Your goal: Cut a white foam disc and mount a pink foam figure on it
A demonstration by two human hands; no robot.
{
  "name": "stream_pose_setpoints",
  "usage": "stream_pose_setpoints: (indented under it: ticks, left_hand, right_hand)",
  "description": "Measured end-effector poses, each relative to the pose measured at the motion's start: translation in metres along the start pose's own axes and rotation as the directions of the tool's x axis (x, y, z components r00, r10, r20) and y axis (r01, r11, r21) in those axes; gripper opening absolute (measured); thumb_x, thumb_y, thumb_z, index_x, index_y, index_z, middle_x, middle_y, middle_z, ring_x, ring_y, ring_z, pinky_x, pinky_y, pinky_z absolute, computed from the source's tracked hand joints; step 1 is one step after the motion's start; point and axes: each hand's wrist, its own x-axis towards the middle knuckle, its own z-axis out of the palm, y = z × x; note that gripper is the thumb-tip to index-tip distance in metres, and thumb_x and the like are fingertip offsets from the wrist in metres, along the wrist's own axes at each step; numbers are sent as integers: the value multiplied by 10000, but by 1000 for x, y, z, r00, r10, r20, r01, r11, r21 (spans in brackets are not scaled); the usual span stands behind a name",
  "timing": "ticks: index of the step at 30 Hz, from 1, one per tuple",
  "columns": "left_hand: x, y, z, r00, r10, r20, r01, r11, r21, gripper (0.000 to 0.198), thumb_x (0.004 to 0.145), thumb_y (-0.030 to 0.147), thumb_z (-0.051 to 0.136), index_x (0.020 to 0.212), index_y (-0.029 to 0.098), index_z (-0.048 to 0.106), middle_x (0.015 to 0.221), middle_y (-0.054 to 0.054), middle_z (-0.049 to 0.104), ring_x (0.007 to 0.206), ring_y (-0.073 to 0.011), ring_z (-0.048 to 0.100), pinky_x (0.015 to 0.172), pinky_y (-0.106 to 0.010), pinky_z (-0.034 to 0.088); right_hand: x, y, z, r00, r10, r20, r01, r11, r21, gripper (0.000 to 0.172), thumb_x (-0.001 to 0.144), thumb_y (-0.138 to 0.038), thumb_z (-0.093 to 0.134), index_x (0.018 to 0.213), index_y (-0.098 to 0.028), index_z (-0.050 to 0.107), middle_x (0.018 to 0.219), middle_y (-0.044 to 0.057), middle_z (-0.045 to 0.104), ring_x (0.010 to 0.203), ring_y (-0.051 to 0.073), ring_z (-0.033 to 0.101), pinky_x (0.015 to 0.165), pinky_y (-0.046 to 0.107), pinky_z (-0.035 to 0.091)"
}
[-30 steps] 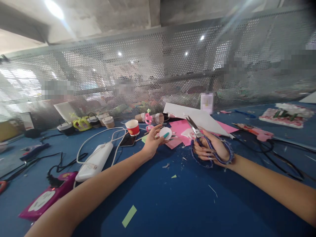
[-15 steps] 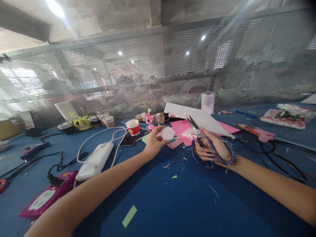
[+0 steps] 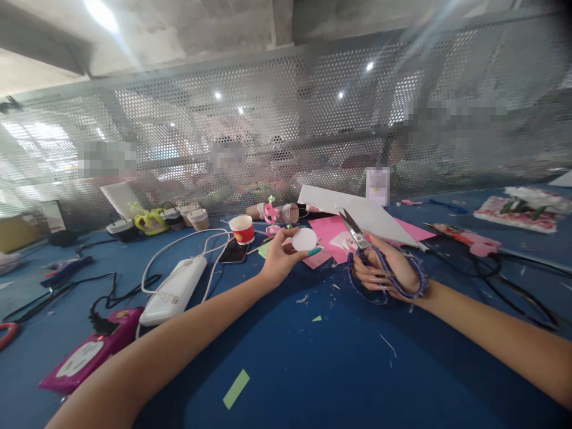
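A small round white disc, like cut paper, (image 3: 304,240) is pinched between the thumb and fingers of my left hand (image 3: 280,257), above the table. My right hand (image 3: 389,268) is closed round a pair of scissors (image 3: 358,237) with dark blue wrapped handles. Their blades point up and to the left, slightly parted and apart from the disc. Behind the hands lie pink paper sheets (image 3: 328,227) and a larger white sheet (image 3: 353,211). Left of the disc stands a red and white paper cup (image 3: 242,230).
On the left lie a white power strip (image 3: 172,292), a magenta box (image 3: 92,357) and loose cables. A black phone (image 3: 233,252) rests by the cup. A pink glue gun (image 3: 473,241) with its cord lies at right. Paper scraps, including a green strip (image 3: 236,389), dot the blue table (image 3: 313,375).
Almost nothing differs. The whole view has shifted very slightly; both hands keep their hold on the disc and the scissors.
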Motion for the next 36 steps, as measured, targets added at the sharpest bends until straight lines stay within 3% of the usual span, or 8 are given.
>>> stream_pose_setpoints:
  ticks: [6, 11, 19, 23, 26, 30, 36]
  left_hand:
    - [-1, 2, 1, 1000, 13, -10, -12, 1000, 26, 648, 627, 192, 779, 1216, 247, 515, 1248, -83, 561, 990, -205, 634, 879, -395, 530]
    - [-2, 2, 1, 999, 19, -27, -17, 995, 94, 637, 595, 218, 803, 1183, 244, 560, 1197, -96, 595, 1018, -228, 616, 914, -434, 506]
    - [-7, 7, 0, 990, 140, -9, -133, 959, 249, 640, 593, 265, 806, 1191, 265, 579, 1183, -88, 566, 990, -227, 588, 805, -383, 542]
    - [-10, 14, 1, 963, 262, 64, -267, 888, 374, 565, 580, 299, 816, 1114, 261, 636, 1216, -102, 507, 1128, -274, 510, 806, -387, 544]
    - [-11, 19, 1, 932, 353, 78, -351, 829, 437, 509, 545, 289, 836, 1022, 240, 665, 1281, -114, 480, 1228, -301, 442, 951, -478, 464]
    - [-10, 20, 2, 935, 344, 91, -349, 838, 420, 443, 534, 252, 838, 940, 218, 666, 1259, -116, 550, 1213, -311, 477, 1054, -572, 317]
    - [-9, 18, 2, 945, 316, 85, -321, 840, 437, 432, 520, 251, 840, 910, 215, 658, 1225, -114, 592, 1153, -307, 535, 1028, -584, 329]
  right_hand:
    - [0, 0, 3, 1000, 2, -7, -2, 1000, 10, 583, 895, -620, 285, 582, -177, 498, 425, -42, 300, 348, 66, 279, 319, 184, 237]
    - [-1, 0, 3, 1000, 11, -27, -11, 1000, 5, 572, 888, -610, 309, 587, -170, 517, 432, -32, 319, 359, 66, 284, 326, 188, 245]
    - [0, 1, 0, 1000, 2, -21, -1, 1000, 14, 570, 893, -600, 298, 597, -170, 526, 436, -33, 316, 359, 65, 259, 321, 186, 232]
    - [2, 3, -1, 1000, -8, -6, 8, 1000, -3, 573, 893, -598, 282, 589, -172, 516, 436, -37, 304, 360, 66, 245, 319, 185, 232]
    - [2, 3, -1, 1000, -11, 6, 11, 1000, -15, 588, 900, -597, 263, 583, -172, 518, 433, -42, 299, 357, 67, 244, 316, 180, 230]
    - [3, 2, -3, 999, -2, 36, 2, 1000, -21, 597, 901, -605, 261, 593, -169, 527, 431, -44, 319, 352, 69, 263, 313, 180, 246]
    - [3, 3, -5, 999, -23, 35, 23, 1000, -6, 573, 888, -615, 310, 625, -164, 546, 454, -48, 334, 358, 71, 290, 309, 184, 243]
